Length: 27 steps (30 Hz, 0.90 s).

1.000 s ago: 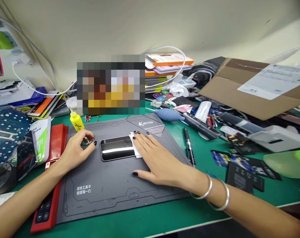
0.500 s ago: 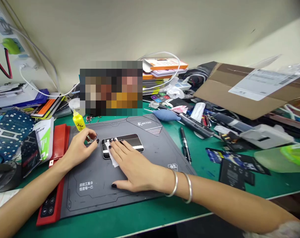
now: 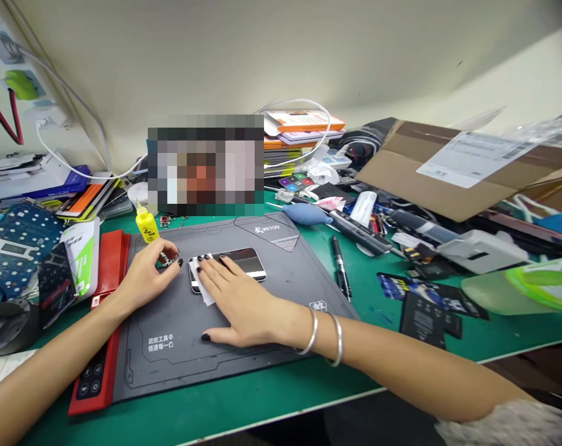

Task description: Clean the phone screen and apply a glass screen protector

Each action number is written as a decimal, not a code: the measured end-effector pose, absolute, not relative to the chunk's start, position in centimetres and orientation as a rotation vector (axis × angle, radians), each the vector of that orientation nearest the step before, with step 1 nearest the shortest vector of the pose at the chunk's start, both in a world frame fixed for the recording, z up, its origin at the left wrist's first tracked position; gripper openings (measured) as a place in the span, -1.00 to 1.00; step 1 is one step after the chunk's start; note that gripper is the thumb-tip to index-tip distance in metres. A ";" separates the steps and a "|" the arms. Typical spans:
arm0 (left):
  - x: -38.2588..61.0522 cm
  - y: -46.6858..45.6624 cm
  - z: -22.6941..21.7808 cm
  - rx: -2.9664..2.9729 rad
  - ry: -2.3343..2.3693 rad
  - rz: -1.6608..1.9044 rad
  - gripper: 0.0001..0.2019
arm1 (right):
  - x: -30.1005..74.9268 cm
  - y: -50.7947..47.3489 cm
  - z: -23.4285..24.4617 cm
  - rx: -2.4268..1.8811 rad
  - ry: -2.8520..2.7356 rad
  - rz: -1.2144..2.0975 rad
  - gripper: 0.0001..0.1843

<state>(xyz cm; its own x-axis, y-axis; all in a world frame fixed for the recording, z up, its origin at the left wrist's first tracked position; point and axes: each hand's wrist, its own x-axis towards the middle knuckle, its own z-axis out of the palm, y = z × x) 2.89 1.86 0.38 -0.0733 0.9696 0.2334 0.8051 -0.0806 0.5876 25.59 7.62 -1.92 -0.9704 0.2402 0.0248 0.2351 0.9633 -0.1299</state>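
Note:
A smartphone (image 3: 250, 261) with a dark, glossy face lies flat on the grey work mat (image 3: 192, 365). My right hand (image 3: 237, 297) rests over its left part, fingers stretched out flat and thumb spread to the side. Under those fingers is a white wipe (image 3: 208, 296), pressed on the phone and hanging past its near edge. Left of the phone, my left hand (image 3: 149, 272) rests on the mat, fingers curled, with a gap between thumb and fingertips. Small pale marks show in that gap; I cannot make out what they are. Behind this hand stands a yellow bottle (image 3: 145, 224).
A red device (image 3: 90, 390) with buttons borders the mat's left side. To the right lie a pen (image 3: 340, 266), a blue air blower (image 3: 306, 214) and black cards (image 3: 422, 319). An open cardboard box (image 3: 401, 164) and stacked boxes (image 3: 303, 118) stand at the back.
The view has shifted slightly, so most things sit a little further left. My right hand has kept its flat press on the wipe and phone. The left hand looks unchanged.

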 end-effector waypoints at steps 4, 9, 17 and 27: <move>2.9 1.8 0.4 1.924 1.926 0.872 -0.83 | 29.1 9.2 -2.5 -0.531 -3.093 0.191 0.11; 3.1 2.0 0.6 1.895 1.925 0.878 -0.83 | 32.4 10.6 -3.4 -0.610 -3.016 0.158 0.06; 3.3 2.1 0.3 1.912 1.895 0.903 -0.85 | 28.4 8.0 -2.5 -0.554 -3.107 0.233 0.20; 3.2 1.7 0.0 2.047 1.874 0.908 -0.87 | 24.0 6.7 -1.4 -0.382 -3.112 0.195 0.12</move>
<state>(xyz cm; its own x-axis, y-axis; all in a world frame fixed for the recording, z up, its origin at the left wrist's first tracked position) 3.16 1.71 -0.02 -0.0049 0.9572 0.2893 0.8205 -0.1615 0.5484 23.98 6.73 -1.41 -0.9704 0.2412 -0.0150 0.2411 0.9626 -0.1231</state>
